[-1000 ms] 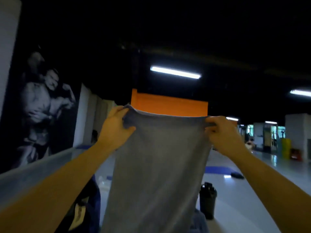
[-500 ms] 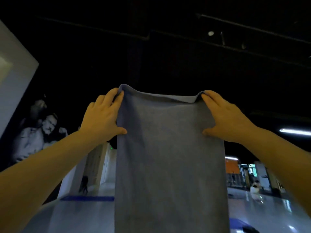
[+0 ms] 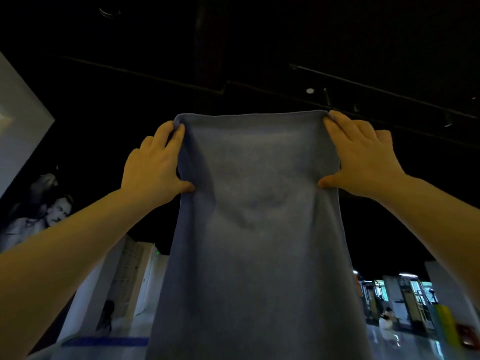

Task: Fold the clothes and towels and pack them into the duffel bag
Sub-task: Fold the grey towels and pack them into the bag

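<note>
Holding a towel up high, the person has both arms stretched out in front of the head camera. The towel is grey-blue and soft. It hangs straight down from its top edge and fills the middle of the view, all the way to the bottom. Its lower end is out of sight.

The left hand grips the top left corner of the towel. Its fingers reach up along the edge, and its thumb presses the front of the cloth lower down. The cloth bunches a little at the fingertips.

The right hand grips the top right corner the same way. Its fingers lie along the edge, and its thumb pinches the cloth from the front. The top edge runs nearly flat between the two hands. A faint crease shows in the middle of the towel.

Behind the towel is a dark ceiling with thin bars and one small round light. On the left wall there is a big grey picture of people. Low on the left stand white walls. Far off on the right, bright shop lights glow, and a small person in white is there. The floor is shiny.
</note>
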Demonstrator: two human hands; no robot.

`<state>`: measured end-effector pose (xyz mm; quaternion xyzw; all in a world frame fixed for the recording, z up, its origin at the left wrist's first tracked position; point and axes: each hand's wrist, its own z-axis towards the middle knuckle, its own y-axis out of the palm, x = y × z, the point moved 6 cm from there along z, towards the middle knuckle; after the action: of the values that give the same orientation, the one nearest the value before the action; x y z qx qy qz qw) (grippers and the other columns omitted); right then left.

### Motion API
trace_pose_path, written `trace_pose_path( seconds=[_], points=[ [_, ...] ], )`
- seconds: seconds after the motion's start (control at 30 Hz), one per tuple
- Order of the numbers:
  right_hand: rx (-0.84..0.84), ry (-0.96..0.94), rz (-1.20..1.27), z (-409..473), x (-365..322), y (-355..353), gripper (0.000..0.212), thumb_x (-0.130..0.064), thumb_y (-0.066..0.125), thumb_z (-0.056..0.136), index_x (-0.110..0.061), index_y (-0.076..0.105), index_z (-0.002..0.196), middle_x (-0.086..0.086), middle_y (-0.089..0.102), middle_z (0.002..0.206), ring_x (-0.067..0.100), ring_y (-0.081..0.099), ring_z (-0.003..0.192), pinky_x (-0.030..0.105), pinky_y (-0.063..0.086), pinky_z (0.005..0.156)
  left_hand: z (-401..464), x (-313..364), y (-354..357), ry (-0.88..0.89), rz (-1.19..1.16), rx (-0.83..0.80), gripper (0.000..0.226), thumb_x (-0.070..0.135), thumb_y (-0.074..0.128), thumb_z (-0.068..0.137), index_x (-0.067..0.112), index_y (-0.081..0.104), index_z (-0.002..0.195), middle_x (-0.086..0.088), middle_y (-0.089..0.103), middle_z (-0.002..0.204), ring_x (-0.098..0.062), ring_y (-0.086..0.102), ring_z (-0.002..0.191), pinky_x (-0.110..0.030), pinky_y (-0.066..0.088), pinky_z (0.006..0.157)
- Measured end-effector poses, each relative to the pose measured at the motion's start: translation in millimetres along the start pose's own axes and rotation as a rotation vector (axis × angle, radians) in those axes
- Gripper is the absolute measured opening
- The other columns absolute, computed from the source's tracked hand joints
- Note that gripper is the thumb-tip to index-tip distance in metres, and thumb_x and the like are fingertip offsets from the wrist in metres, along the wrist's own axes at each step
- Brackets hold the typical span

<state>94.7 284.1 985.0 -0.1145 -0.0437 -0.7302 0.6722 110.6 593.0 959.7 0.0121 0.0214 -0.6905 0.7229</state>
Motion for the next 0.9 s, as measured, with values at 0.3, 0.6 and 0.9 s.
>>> trace_pose_path(
  seconds=[0.3,0.6,0.9],
  points=[
    [-0.182,-0.006,0.015,-48.6,-13.3,115.6,0.119,-0.059,0.073,0.070,-0.019,-0.003,0.153,-0.001,-0.004,0.160,0.023,0.009,0.143,0.049,0.018,0.108,-53.1,8.4,96.1,0.084,0.062,-0.176,0.116,0.054,0.075,0.072,0.015,0.002,0.153,-0.006,0.007,0.159,-0.035,0.029,0.135,-0.048,0.037,0.101],
    [-0.567,-0.068,-0.014,-156.8,-57.7,282.2,0.117,-0.062,0.066,0.075,-0.016,-0.010,0.151,0.000,-0.012,0.160,0.023,0.007,0.145,0.051,0.019,0.112,-180.4,21.2,243.8,0.161,0.046,-0.524,0.118,0.056,0.075,0.072,0.012,0.000,0.153,-0.005,0.006,0.159,-0.033,0.032,0.131,-0.046,0.043,0.095],
    [-0.556,-0.121,0.209,-299.4,-83.2,333.1,0.106,-0.035,0.092,0.049,0.000,0.046,0.137,0.018,0.048,0.140,0.039,0.056,0.117,0.060,0.047,0.082,-316.0,33.8,271.0,0.156,-0.272,-0.507,0.061,0.017,0.091,0.058,-0.002,0.068,0.111,-0.021,0.068,0.109,-0.042,0.067,0.080,-0.049,0.055,0.062]
  ],
)
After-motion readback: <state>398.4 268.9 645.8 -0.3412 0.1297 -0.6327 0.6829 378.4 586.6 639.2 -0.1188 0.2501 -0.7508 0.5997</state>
